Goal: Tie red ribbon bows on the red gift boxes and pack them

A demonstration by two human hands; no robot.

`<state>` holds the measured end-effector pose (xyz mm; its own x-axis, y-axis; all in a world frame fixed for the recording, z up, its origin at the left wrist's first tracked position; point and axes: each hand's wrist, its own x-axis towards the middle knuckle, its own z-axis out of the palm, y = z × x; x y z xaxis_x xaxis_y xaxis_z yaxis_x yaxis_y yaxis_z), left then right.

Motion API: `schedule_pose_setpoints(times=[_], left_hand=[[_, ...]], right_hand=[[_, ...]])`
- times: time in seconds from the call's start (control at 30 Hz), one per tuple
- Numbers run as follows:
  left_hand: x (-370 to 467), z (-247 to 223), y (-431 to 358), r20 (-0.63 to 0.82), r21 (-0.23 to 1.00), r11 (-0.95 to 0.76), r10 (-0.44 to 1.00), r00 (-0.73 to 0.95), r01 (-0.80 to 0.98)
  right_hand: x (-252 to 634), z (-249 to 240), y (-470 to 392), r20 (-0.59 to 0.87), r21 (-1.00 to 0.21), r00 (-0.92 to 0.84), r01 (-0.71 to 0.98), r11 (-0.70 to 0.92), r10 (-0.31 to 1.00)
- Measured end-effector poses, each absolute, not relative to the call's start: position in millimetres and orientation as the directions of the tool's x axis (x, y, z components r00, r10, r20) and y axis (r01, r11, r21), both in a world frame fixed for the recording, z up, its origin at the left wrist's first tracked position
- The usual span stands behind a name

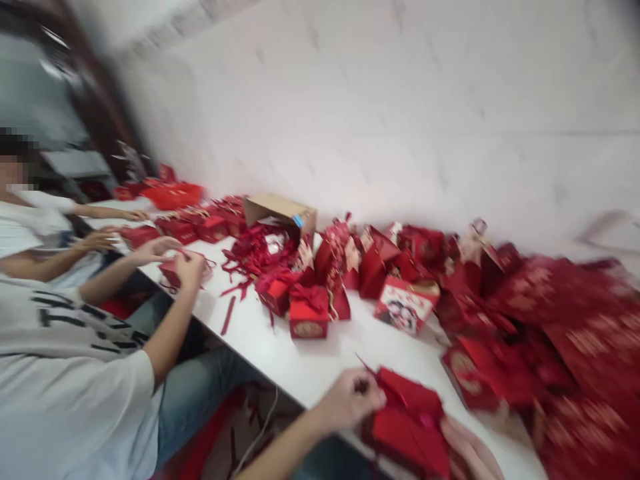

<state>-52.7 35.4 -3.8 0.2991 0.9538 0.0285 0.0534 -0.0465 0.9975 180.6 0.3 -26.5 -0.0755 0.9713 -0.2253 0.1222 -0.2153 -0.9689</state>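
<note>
In front of me at the table's front edge is a red gift box [413, 440] with a dark red ribbon [397, 393] across its top. My left hand [353, 400] is closed in a pinch at the box's left corner, with a thin ribbon end sticking up beside the fingers. Against the right side of the box, my right hand [470, 447] grips it, its fingertips partly hidden and blurred. Just beyond, a finished-looking red box with a bow [309, 312] stands on the white table [280, 350].
Loose ribbons [265, 250] spill from a cardboard carton [280, 208] near the wall. Several red boxes and a box with a printed picture [404, 307] line the back. Red bags [585, 333] crowd the right. At left, a co-worker's hands [190, 267] hold a red box; another person sits beyond.
</note>
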Motion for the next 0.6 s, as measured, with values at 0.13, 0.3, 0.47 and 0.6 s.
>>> schedule_pose_setpoints(times=[0.13, 0.3, 0.47, 0.6], left_hand=[[-10.9, -27.5, 15.4, -0.096, 0.995, 0.096, 0.942, 0.321, 0.016], [-20.3, -27.6, 29.4, -0.126, 0.992, 0.111, 0.936, 0.33, 0.065], [-22.9, -28.7, 31.9, -0.149, 0.988, 0.124, 0.91, 0.388, 0.088], [-25.0, -36.7, 35.2, -0.171, 0.985, 0.151, 0.894, 0.413, 0.081]], right_hand=[[184.7, -31.0, -8.0, -0.287, -0.953, -0.044, -0.085, -0.29, 0.957], [184.8, -22.4, -2.1, -0.192, -0.972, -0.076, -0.124, -0.2, 0.978], [187.3, -24.9, -0.1, -0.202, -0.964, -0.141, -0.146, -0.223, 0.969], [190.3, -35.6, 2.4, -0.26, -0.913, -0.169, -0.276, -0.299, 0.951]])
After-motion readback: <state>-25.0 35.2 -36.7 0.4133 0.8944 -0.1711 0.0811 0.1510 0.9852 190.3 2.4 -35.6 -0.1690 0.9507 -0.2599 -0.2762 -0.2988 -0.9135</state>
